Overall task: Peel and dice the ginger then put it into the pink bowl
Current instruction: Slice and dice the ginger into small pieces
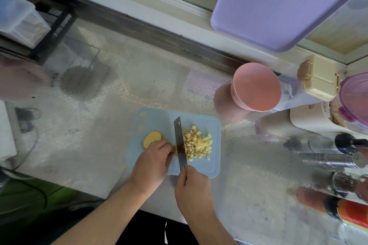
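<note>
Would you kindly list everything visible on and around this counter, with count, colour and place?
cutting board: one, light blue, front centre of the counter
diced ginger: one pile, pale yellow, right half of the board
ginger slices: a small stack, yellow, left part of the board
knife: one, steel blade, between the left hand and the dice
pink bowl: one, pink, empty, behind and right of the board
lidded box: one, cream, right of the bowl
purple tray: one, lilac, top right
bottles: several, glass and metal, right edge
left hand: one, holding down a piece of ginger beside the blade
right hand: one, gripping the knife handle
</note>
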{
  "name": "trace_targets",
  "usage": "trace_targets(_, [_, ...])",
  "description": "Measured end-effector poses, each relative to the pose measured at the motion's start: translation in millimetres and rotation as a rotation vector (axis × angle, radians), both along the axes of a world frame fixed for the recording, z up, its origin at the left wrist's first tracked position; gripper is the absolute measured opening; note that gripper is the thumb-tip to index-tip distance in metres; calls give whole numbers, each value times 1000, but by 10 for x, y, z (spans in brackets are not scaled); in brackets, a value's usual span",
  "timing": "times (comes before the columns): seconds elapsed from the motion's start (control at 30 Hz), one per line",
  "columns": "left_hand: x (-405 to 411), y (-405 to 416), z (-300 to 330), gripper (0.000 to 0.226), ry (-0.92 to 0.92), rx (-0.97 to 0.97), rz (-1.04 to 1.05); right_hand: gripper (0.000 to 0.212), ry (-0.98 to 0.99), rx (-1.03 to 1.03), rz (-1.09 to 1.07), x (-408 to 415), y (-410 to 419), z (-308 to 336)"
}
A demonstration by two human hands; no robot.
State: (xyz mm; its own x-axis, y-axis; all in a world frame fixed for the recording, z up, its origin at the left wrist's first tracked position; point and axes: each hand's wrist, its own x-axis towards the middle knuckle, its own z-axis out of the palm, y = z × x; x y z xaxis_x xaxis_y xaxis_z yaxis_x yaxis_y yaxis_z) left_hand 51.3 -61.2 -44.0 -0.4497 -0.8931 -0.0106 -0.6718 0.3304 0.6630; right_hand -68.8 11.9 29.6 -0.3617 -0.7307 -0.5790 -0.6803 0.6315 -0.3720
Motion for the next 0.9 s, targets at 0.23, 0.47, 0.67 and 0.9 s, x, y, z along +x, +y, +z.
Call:
trace_targets(0.23, [-12,-9,13,5,-8,0,-1,35,-6,-20,-4,-6,6,-1])
trace_targets(0.47, [-12,-3,-7,7,-9,1,1,33,-9,-7,-5,6,8,-8])
trace_targets(0.67, [-5,-11,-28,6,-16,6,-4,29,-7,24,0,43,-16,-22])
trace_targets(0.9, [-14,-26,5,8,3,19,-14,22,6,40,-5,87,7,-116])
